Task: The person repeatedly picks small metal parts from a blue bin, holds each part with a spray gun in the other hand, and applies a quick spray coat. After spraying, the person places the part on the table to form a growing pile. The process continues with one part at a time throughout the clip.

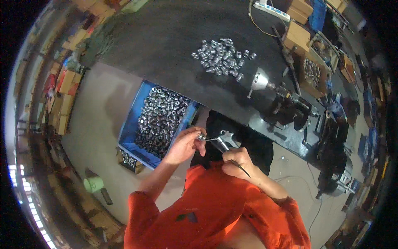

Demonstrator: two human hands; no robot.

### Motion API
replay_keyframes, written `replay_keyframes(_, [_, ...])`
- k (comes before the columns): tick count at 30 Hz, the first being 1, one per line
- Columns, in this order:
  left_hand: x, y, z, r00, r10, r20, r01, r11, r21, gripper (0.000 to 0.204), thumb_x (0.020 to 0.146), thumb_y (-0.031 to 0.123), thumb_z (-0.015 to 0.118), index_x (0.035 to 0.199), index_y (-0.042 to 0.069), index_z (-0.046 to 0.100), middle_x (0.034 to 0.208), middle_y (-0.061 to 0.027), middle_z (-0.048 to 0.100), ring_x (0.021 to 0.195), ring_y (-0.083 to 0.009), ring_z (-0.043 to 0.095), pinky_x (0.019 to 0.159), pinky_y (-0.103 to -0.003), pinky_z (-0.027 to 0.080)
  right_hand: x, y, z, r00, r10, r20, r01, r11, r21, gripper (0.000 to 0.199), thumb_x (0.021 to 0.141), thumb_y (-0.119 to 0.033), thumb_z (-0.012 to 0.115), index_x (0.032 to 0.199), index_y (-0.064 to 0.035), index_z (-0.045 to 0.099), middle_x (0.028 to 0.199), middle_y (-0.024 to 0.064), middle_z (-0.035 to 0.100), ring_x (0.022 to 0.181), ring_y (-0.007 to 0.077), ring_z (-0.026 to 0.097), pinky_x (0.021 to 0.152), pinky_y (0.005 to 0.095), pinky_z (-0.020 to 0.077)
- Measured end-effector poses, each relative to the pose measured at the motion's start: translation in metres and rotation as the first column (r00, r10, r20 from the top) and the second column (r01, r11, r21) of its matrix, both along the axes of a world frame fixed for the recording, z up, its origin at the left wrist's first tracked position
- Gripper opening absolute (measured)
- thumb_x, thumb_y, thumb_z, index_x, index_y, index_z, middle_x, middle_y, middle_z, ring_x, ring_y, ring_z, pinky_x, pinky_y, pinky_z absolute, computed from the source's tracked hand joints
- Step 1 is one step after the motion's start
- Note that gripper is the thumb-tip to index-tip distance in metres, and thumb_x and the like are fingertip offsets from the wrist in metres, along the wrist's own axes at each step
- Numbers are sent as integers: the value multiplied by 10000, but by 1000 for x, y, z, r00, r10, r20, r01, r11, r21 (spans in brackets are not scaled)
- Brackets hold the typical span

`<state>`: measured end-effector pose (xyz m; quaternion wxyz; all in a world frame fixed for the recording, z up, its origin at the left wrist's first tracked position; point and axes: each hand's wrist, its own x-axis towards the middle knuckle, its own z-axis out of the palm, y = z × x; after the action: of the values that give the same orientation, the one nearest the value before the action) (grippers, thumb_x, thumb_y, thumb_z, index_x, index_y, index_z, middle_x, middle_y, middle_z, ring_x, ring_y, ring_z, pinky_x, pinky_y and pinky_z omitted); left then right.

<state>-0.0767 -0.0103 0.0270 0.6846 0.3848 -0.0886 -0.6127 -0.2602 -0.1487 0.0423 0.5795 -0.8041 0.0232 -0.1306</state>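
Several cartons (68, 83) stand stacked on the far left, where I can see a pale green bucket (93, 184) on the floor a little nearer the person. Further right, a blue plastic crate (129, 120) is filled with loose, shiny metal fittings (161, 114), and more of them show in a small container below its near-left corner.

Just beyond the crate's right edge, the person's left hand (182, 147) has its grip closed, fingertips and thumb pinching one cylindrical metal fitting (202, 136) above the lap. The thin nozzle of an air blow gun (222, 144) points at that fitting; from where I stand, I can't tell whether the tip touches it or goes inside. The right hand (238, 161), its grip clamped round the gun's handle, has a thin black hose running out below it.

Past both hands, a loose heap of similar fittings (219, 58) lies on the dark tabletop (157, 45). To its right come a silver cone-shaped machine head (260, 79), a white power strip (271, 10) at the far edge, and an open carton (310, 88) of small metal parts.
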Motion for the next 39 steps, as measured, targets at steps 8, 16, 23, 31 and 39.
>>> replay_keyframes(8, [-29, -11, -7, 956, -76, -284, 75, 997, -13, 458, 966, 391, 292, 930, 15, 551, 517, -58, 459, 370, -209, 449, 414, -326, 381, -3, 0, 3, 1000, 16, -18, -16, 1000, -11, 172, 632, -72, 566, 559, -31, 417, 547, 151, 430, 522, 335, 470, 471, 430, 347])
replay_keyframes(16, [-25, -15, 18, 824, -108, 556, -12, 978, 208, 339, 938, 308, 476, 859, -8, 570, 501, -16, 477, 397, -76, 436, 394, -215, 352, -2, 1, 4, 998, 48, -47, -50, 998, -25, 115, 622, -95, 586, 586, -42, 490, 567, 138, 478, 551, 344, 518, 491, 432, 399])
replay_keyframes(23, [-14, -23, 30, 564, -382, 732, 231, 924, 305, 214, 896, 202, 567, 883, -11, 578, 540, 24, 477, 440, -41, 451, 407, -203, 345, -6, 2, -5, 998, 48, -47, -50, 997, -55, 97, 625, -105, 590, 606, -44, 518, 574, 139, 504, 551, 332, 539, 488, 422, 412])
replay_keyframes(31, [-8, -25, 24, 777, -317, 544, 328, 941, 80, 193, 849, 104, 591, 1001, -9, 551, 715, -8, 550, 622, -75, 569, 578, -209, 444, -6, 2, -7, 999, 26, -32, -27, 999, -31, 115, 631, -86, 577, 583, -39, 483, 562, 130, 485, 530, 319, 528, 475, 406, 398])
replay_keyframes(39, [-8, -28, 29, 805, -328, 494, 314, 943, 114, 266, 830, 142, 605, 1032, -17, 539, 743, -34, 573, 672, -117, 591, 631, -245, 461, -6, 2, -5, 1000, 16, -19, -16, 999, -39, 104, 638, -77, 574, 587, -44, 490, 574, 127, 505, 541, 325, 537, 483, 415, 406])
